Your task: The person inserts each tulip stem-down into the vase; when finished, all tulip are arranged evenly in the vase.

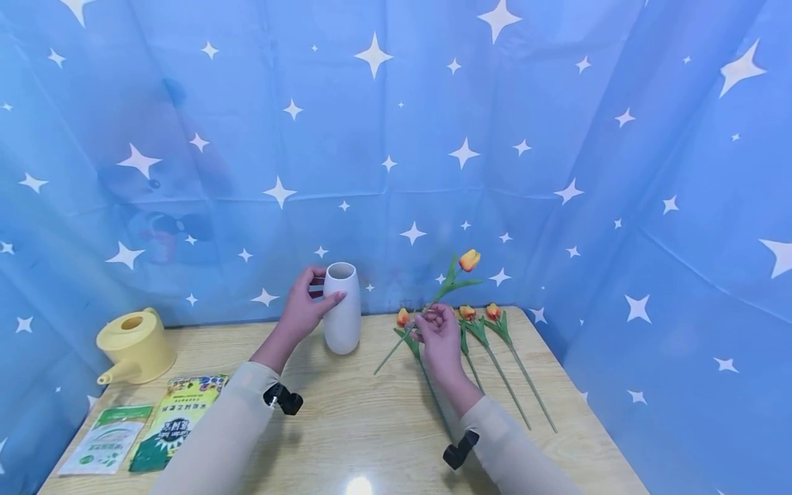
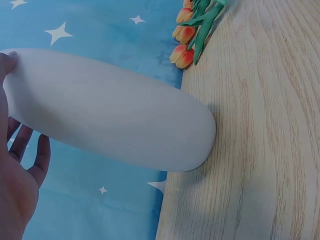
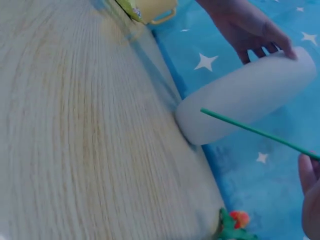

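Note:
A white vase stands upright near the table's back edge. My left hand grips its upper part, thumb across the front and fingers behind. In the left wrist view the vase fills the middle, its base at the wood. My right hand pinches the stem of an orange-yellow artificial tulip, held tilted with the bloom up and right. The bare lower stem points toward the vase and overlaps it in the right wrist view. More tulips lie under and right of this hand, stems toward the front.
A yellow watering can stands at the back left of the wooden table. In front of it lie a green-and-white packet and a yellow-green bag. A blue star-patterned curtain hangs behind the table and along its sides.

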`<state>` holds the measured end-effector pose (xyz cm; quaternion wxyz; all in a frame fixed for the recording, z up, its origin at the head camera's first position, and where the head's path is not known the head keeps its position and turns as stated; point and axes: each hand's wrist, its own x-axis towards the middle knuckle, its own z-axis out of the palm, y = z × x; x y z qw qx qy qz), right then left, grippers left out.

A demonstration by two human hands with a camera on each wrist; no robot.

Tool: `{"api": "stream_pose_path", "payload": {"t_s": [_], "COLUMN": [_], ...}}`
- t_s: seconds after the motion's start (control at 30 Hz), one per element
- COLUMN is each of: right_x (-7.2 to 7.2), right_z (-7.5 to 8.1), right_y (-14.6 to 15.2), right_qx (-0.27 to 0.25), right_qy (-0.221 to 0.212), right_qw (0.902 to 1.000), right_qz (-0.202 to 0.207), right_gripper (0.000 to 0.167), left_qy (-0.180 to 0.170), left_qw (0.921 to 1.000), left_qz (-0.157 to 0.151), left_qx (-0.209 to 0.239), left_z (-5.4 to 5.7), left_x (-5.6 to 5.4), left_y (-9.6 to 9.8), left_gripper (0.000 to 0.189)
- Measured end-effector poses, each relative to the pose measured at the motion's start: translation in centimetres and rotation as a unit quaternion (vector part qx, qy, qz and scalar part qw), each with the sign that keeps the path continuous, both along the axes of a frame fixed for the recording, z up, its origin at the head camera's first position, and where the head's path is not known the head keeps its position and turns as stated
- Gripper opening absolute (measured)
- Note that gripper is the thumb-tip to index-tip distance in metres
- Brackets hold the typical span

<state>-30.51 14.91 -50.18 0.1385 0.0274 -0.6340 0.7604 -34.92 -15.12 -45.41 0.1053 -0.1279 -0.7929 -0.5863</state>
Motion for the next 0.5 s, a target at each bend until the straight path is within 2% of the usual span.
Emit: {"api": "stream_pose_path", "payload": {"t_s": [0.2,0.5], "right_x": [-0.5,-1.2], "right_z": [0.5,2.7], "right_y": [-0.4,-0.7], "right_qx": [0.003,-0.046], "right_qy": [0.007,0.039], "right_qw": [0.9997,0.9969], "right_qz": [-0.024,-0.051], "right_gripper": [0.031,0.027], "left_qy": [-0.002,0.001], "left_qw": [1.0,1.0], "left_qz": [-0.001,-0.005], "left_qx": [-0.001,0.006], "left_z": [-0.1,-0.3], "left_x": [0.0,-0.3], "left_y": [-0.1,-0.1], "left_gripper": [0.065,0.062]}}
